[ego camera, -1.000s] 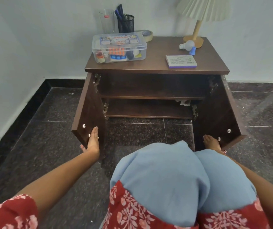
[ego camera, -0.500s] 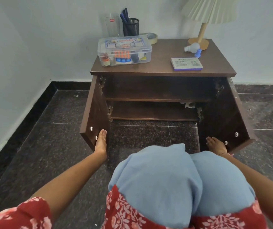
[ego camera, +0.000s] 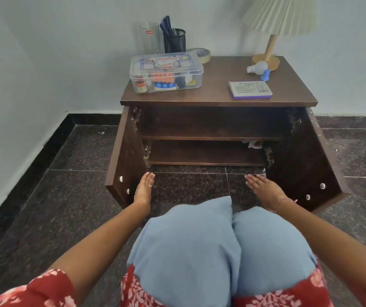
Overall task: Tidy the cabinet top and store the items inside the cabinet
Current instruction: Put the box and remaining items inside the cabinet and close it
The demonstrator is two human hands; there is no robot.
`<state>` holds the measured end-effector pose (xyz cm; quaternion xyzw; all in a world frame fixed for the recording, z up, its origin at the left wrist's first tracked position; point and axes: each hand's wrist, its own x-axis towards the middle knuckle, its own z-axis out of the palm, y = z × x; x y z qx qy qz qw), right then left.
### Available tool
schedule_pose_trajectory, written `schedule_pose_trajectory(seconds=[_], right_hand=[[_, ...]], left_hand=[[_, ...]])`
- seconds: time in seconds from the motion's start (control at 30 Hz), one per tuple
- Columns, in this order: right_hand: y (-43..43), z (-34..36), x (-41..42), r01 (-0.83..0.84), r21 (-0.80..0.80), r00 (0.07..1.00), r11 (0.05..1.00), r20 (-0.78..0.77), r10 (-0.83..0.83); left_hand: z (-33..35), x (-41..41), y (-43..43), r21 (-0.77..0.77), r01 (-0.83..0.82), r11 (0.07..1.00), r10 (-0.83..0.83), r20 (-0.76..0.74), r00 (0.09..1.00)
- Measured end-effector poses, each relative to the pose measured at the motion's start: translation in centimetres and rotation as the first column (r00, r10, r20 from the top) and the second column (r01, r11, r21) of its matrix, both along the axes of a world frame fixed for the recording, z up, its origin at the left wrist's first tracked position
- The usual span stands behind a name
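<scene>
A dark wooden cabinet [ego camera: 218,98] stands against the wall with both doors swung wide. On its top lie a clear first-aid box [ego camera: 166,72], a drinking glass [ego camera: 148,37], a black mesh pen holder [ego camera: 174,42], a tape roll [ego camera: 202,54], a white-and-purple small box [ego camera: 250,89], a light bulb [ego camera: 258,68] and a blue cap [ego camera: 265,75]. My left hand [ego camera: 143,191] is flat with straight fingers, just beside the left door [ego camera: 124,156]. My right hand [ego camera: 264,190] hovers open over the floor, apart from the right door [ego camera: 306,160].
A table lamp [ego camera: 270,47] with a pleated shade stands at the top's back right. Something pale and crumpled [ego camera: 253,144] sits at the back right of the lower shelf. My knees [ego camera: 211,240] are close in front of the cabinet. A white wall runs along the left.
My right hand has left the right door's edge and moved inward over the floor, fingers spread. My left hand stays by the left door. The view has shifted down a little.
</scene>
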<state>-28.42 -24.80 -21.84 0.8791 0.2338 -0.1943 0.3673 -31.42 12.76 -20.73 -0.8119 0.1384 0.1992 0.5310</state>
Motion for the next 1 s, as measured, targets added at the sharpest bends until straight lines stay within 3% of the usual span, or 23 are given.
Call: schedule_pose_trajectory(seconds=[0.23,0.4,0.5,0.63,0.8,0.9,1.0], right_hand=[[4.5,0.9,3.2,-0.164,0.209,0.986,0.964,0.063,0.154],[7.3,1.4,6.8,-0.374,0.331,0.927,0.866,0.117,0.356],[9.2,3.2,9.1,-0.431,0.418,0.902,0.8,0.21,0.376],[11.4,6.5,11.4,-0.486,0.523,0.868,0.701,0.379,0.32],[13.7,11.7,13.9,-0.593,0.573,0.776,0.566,0.594,0.212],[15.1,14.6,15.9,-0.581,0.659,0.775,0.478,0.628,0.076],[16.9,16.5,18.2,-0.505,0.805,0.809,0.312,0.567,-0.155]], left_hand=[[1.1,2.8,-2.1,-0.17,0.03,0.985,-0.016,0.084,0.996],[2.1,5.4,-3.8,-0.293,0.119,0.949,-0.073,0.162,0.984],[4.5,7.5,-4.4,-0.408,0.116,0.905,-0.01,0.255,0.967],[8.9,10.0,-4.7,-0.626,0.157,0.764,0.116,0.373,0.921],[13.5,12.7,-4.3,-0.709,0.336,0.62,0.144,0.524,0.839],[15.1,14.8,-3.9,-0.756,0.434,0.491,0.211,0.586,0.782],[16.6,17.2,-3.0,-0.819,0.494,0.29,0.427,0.573,0.699]])
